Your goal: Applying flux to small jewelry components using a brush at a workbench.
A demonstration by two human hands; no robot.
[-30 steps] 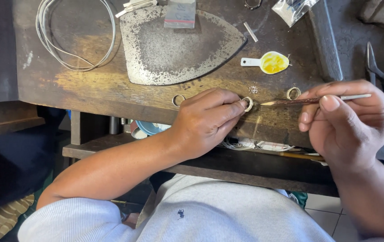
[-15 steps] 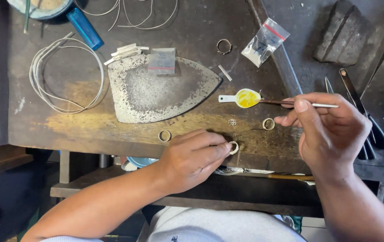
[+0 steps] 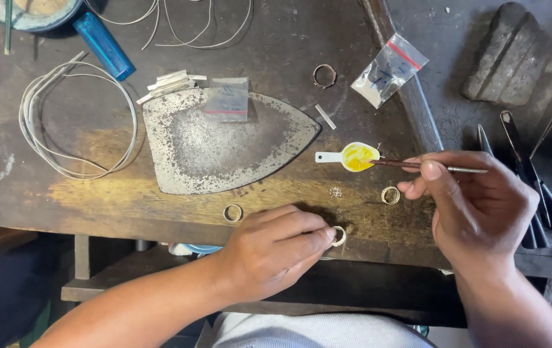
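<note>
My left hand [image 3: 275, 250] pinches a small metal ring [image 3: 339, 236] against the front edge of the dark wooden bench [image 3: 69, 193]. My right hand [image 3: 476, 206] holds a thin brush [image 3: 431, 166] like a pen. The brush tip rests in a small white spoon [image 3: 348, 156] filled with yellow paste. Another ring [image 3: 390, 194] lies just left of my right fingers, and a third ring [image 3: 233, 212] lies left of my left hand.
A pitted, iron-shaped metal plate [image 3: 224, 145] lies mid-bench with a small plastic bag [image 3: 227, 100] on it. Coiled white wire [image 3: 76, 129], a blue lighter [image 3: 103, 45], a larger ring [image 3: 325, 75], another bag [image 3: 389, 69] and dark hand tools [image 3: 527, 174] surround it.
My right hand moved the brush from beside the held ring up to the yellow paste spoon. My left hand keeps the ring at the bench edge. The view shifted, showing more bench.
</note>
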